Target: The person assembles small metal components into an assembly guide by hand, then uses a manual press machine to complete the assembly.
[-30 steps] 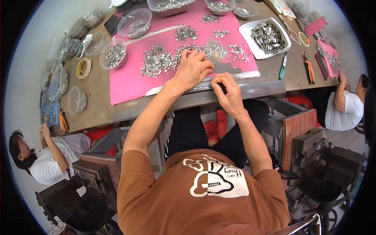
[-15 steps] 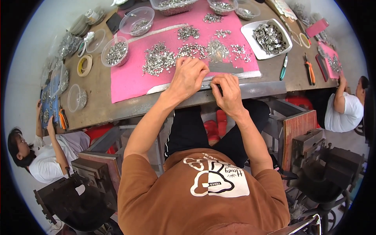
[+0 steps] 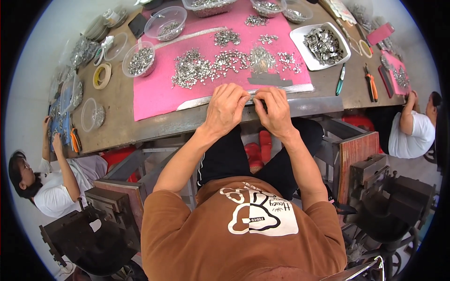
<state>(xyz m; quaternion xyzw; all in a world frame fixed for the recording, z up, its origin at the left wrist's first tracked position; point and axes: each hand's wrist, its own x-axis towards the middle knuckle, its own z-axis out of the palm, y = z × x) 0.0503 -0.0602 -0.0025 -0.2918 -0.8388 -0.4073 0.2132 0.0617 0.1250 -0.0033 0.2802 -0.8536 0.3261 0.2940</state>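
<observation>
Close together at the table's front edge, my left hand and my right hand meet fingertip to fingertip. Both have their fingers curled and pinched; whatever lies between them is too small and hidden to make out. Just beyond the fingers, a flat grey strip rests on the pink mat. Past it lie a pile of thin metal pins and loose piles of small silvery metal pieces. A pale band runs along the mat's near edge, beside my hands.
A white dish of metal pieces stands right, near a green-handled tool and orange-handled pliers. Clear plastic tubs and a tape roll are at left. Co-workers sit on both sides, a white sleeve at left.
My left hand has come back from over the mat, down and slightly right, to the fingertips of my right hand. My right hand has barely moved. The left co-worker's hand shifted.
</observation>
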